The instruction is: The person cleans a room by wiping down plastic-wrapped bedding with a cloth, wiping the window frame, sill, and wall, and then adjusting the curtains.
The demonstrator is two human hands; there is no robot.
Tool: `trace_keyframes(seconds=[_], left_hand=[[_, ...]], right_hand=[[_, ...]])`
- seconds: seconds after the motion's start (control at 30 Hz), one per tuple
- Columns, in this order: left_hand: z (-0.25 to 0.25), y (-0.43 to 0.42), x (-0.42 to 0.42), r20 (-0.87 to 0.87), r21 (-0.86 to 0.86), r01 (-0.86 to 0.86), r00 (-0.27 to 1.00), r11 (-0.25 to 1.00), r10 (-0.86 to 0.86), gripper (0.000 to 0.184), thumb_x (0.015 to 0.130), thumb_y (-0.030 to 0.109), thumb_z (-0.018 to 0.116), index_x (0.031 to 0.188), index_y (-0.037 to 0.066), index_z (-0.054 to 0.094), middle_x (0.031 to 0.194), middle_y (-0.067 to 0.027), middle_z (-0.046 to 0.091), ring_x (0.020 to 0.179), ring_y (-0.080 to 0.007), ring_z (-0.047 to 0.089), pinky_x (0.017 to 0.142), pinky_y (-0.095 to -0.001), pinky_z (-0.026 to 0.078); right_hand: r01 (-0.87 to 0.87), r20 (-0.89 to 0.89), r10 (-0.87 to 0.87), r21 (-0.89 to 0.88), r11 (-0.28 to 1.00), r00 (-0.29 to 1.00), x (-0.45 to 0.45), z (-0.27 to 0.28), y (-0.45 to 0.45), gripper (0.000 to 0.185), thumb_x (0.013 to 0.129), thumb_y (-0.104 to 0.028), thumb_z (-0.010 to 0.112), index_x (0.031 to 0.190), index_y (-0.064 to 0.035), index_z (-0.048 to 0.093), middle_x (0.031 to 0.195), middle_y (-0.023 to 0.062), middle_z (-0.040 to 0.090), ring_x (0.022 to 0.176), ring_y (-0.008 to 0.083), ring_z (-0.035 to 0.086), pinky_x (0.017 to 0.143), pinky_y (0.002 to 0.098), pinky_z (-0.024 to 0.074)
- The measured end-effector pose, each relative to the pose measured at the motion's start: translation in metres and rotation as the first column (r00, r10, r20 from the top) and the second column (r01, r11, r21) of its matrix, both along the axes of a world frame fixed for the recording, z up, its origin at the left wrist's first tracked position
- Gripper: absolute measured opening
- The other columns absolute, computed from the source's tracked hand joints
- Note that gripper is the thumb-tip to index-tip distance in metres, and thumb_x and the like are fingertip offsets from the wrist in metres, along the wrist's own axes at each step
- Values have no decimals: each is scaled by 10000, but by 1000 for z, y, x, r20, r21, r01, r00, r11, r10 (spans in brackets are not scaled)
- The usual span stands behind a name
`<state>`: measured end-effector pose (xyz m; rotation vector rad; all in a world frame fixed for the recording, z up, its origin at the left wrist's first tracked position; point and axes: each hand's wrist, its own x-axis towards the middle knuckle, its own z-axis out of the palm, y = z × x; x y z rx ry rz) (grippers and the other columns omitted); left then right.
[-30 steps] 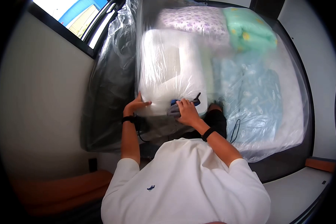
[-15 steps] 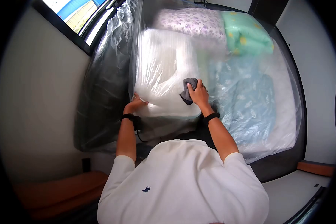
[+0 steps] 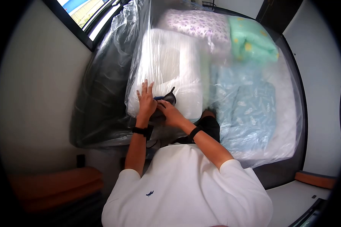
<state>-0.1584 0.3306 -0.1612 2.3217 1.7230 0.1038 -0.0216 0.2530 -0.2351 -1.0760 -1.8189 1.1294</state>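
Note:
A white padded bundle [image 3: 189, 68] lies under clear plastic sheeting in front of me. My left hand [image 3: 147, 100] is on the plastic near the bundle's lower left, its fingers stretched out and apart. Right beside it, my right hand [image 3: 171, 113] has its fingers bent around the near side of a dark grey cloth [image 3: 170, 98], one corner of which sticks up. Part of the cloth is hidden behind the hands. A small blue patch shows between the hands; what it is I cannot make out.
Folded bedding lies under the plastic: a purple-flowered piece [image 3: 197, 22], a green one [image 3: 254, 39] and a light blue one [image 3: 250, 113]. Dark surface [image 3: 98, 94] shows through the sheet at left. A window [image 3: 85, 15] is at upper left, orange cushions [image 3: 60, 185] at lower left.
My right hand has moved left with the cloth, to beside my left hand. The left hand has shifted up and right, and its fingers are now spread. The plastic's left edge has shifted.

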Motion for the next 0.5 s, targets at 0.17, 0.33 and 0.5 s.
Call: trace_keyframes(seconds=[0.17, 0.33, 0.5], left_hand=[[-30, 11, 59, 166, -352, 173, 979, 920, -121, 482, 1009, 423, 454, 1328, 85, 583, 1282, -200, 617, 1240, -366, 539, 1087, -470, 359], [-52, 13, 48, 30, -235, 109, 994, 966, -105, 580, 985, 533, 462, 1380, 121, 565, 1396, -179, 564, 1331, -338, 491, 1137, -460, 301], [-50, 10, 12, -42, -163, 29, 998, 986, -36, 710, 883, 608, 586, 1440, 172, 518, 1529, -164, 428, 1427, -322, 377, 1184, -462, 236]], right_hand=[[270, -130, -286, -128, 954, 949, 22, -42, 2, 831, 631, -150, 851, 1376, -75, 490, 1402, 172, 478, 1345, 376, 414, 1096, 444, 393], [714, 23, -715, -63, 697, 699, 34, -45, -9, 753, 649, -192, 857, 1318, -57, 538, 1330, 161, 526, 1277, 364, 472, 1048, 452, 418], [558, 160, -560, 62, 827, 813, 34, -55, -15, 749, 665, -274, 869, 1315, -90, 546, 1360, 139, 503, 1298, 364, 453, 1053, 478, 410]])
